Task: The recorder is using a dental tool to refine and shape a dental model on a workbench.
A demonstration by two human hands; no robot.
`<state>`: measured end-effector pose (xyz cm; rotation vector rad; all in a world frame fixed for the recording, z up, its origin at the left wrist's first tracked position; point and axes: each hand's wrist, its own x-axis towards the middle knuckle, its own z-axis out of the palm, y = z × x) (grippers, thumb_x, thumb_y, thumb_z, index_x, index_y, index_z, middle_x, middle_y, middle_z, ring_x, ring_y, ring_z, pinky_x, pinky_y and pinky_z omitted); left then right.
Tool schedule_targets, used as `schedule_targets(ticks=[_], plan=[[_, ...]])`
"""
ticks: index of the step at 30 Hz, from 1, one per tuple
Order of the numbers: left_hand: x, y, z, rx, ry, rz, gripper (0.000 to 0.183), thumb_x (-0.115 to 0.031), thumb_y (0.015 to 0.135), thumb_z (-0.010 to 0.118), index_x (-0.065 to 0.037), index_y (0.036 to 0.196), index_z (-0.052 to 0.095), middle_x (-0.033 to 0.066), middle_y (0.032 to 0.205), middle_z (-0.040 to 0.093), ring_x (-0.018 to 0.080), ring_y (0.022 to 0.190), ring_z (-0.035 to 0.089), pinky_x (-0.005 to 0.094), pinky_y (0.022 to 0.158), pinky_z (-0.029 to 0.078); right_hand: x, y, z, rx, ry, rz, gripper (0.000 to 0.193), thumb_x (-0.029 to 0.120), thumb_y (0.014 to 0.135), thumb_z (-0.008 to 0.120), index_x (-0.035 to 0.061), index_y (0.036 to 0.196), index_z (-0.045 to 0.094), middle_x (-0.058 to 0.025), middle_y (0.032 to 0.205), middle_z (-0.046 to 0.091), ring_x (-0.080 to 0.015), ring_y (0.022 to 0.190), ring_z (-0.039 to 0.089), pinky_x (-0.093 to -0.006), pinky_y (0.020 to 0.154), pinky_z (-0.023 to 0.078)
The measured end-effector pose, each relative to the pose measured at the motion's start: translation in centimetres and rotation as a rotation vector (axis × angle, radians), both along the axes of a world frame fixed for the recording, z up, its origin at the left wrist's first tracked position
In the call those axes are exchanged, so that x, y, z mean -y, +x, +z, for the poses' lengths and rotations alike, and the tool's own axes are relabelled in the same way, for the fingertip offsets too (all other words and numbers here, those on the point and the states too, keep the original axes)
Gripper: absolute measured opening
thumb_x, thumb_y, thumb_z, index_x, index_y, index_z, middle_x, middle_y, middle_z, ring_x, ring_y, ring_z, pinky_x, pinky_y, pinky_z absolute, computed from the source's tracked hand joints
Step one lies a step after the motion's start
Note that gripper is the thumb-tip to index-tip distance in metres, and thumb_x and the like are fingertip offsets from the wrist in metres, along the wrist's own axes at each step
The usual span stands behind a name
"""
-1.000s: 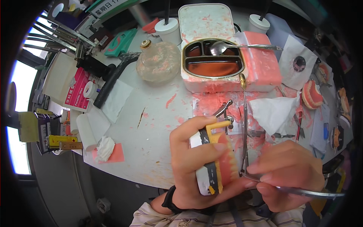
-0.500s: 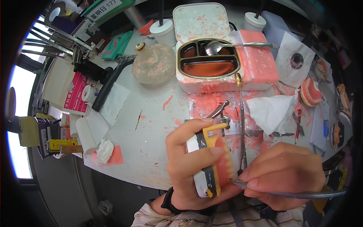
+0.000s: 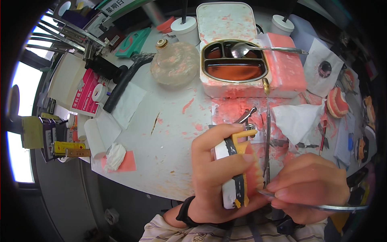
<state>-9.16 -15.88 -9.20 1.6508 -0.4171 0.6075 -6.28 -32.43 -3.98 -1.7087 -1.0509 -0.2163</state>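
Note:
My left hand [image 3: 213,177] grips a dental model, its fingers wrapped round the white plaster base and yellow stone. Pink wax [image 3: 253,169] with a row of pale teeth faces right, towards my other hand. In my right hand [image 3: 314,183] is a slim metal wax carver [image 3: 342,208], pinched between thumb and fingers. Its tip lies at the lower part of the wax and teeth; whether it touches, I cannot tell. Just beyond the model, a metal lever-like part [image 3: 246,115] shows partly; the model hides what it belongs to.
A wax heater [image 3: 242,90] with brown-red molten wax and a spoon [image 3: 274,49] stands behind my hands. Left of it sits a round glass burner [image 3: 173,66]. A long metal instrument [image 3: 268,133], a white tissue [image 3: 298,121] and pink wax scraps lie near; another denture [image 3: 338,103] is at right.
The whole view has shifted, so the table things appear farther right. My hands keep the same holds on the model and carver, with the tip still by the teeth.

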Motion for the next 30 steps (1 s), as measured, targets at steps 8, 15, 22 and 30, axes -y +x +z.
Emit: schedule_targets(ticks=[8, 15, 22, 30], plan=[[0.0, 0.2, 0.2, 0.002, -0.031, -0.016, 0.063, -0.023, 0.058, 0.084, -0.010, 0.108, 0.048, 0.0231, 0.119, 0.041, 0.0329, 0.102, 0.050, 0.0429, 0.083, 0.040, -0.2, -1.1, 0.0, 0.055, -0.036, -0.136, 0.014, 0.002, 0.076, 0.061, 0.0022, 0.089, 0.054, -0.0150, 0.077, 0.063, -0.0227, 0.059, 0.059, -0.0300, 0.052, 0.048], [0.0, 0.2, 0.0, 0.015, -0.042, 0.016, 0.066, -0.023, 0.056, 0.086, -0.009, 0.107, 0.047, 0.0227, 0.120, 0.038, 0.0335, 0.102, 0.050, 0.0426, 0.083, 0.040, 0.6, -0.5, -0.2, -0.176, 0.137, 0.012, 0.017, 0.005, 0.079, 0.061, 0.0025, 0.093, 0.052, -0.0159, 0.081, 0.065, -0.0239, 0.064, 0.063, -0.0306, 0.058, 0.051], [-0.6, 0.0, 0.0, 0.039, 0.153, 0.057, 0.066, -0.020, 0.056, 0.081, -0.008, 0.108, 0.041, 0.0285, 0.120, 0.039, 0.0323, 0.105, 0.049, 0.0406, 0.090, 0.041, -0.1, 0.3, 0.4, 0.014, -0.049, -0.009, 0.016, 0.006, 0.072, 0.070, 0.0016, 0.082, 0.059, -0.0119, 0.073, 0.065, -0.0206, 0.063, 0.063, -0.0288, 0.056, 0.052], [-0.2, 0.1, 0.0, 0.062, 0.164, 0.046, 0.061, -0.013, 0.057, 0.076, -0.008, 0.108, 0.042, 0.0275, 0.119, 0.040, 0.0321, 0.105, 0.048, 0.0418, 0.088, 0.042, 0.1, 0.0, 0.3, 0.042, -0.025, -0.041, 0.011, 0.004, 0.070, 0.071, 0.0006, 0.077, 0.063, -0.0105, 0.071, 0.064, -0.0200, 0.060, 0.061, -0.0275, 0.053, 0.051]])
